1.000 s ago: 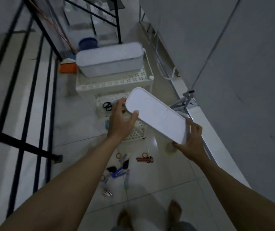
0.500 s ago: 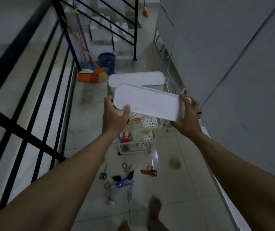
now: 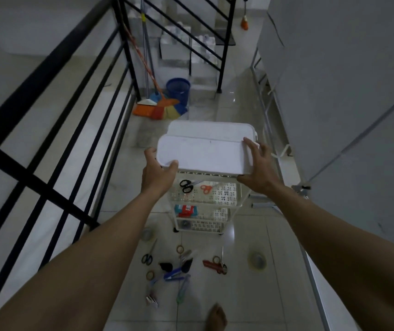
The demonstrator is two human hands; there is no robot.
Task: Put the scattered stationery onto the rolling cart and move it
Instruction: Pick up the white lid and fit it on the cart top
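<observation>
I hold a flat white lid (image 3: 203,154) level above the white rolling cart (image 3: 236,206). My left hand (image 3: 159,174) grips its left end and my right hand (image 3: 256,168) its right end. Just behind the lid, a white box (image 3: 211,130) sits on the cart's top tier. Black scissors (image 3: 186,185) and orange scissors (image 3: 206,188) lie on the shelf below. On the floor in front of the cart lie scattered stationery: blue-handled scissors (image 3: 148,255), a blue pen (image 3: 173,274), a red tool (image 3: 213,265), tape rolls (image 3: 257,261) and clips.
A black railing (image 3: 55,144) runs along the left and a grey wall (image 3: 346,91) along the right. Beyond the cart stand a blue bucket (image 3: 178,88), a colourful broom (image 3: 157,108) and stairs. My bare foot (image 3: 216,317) is at the bottom edge.
The lid was tilted and lower a second ago; both hands have raised it, levelled it and carried it forward over the cart. The view has tipped up.
</observation>
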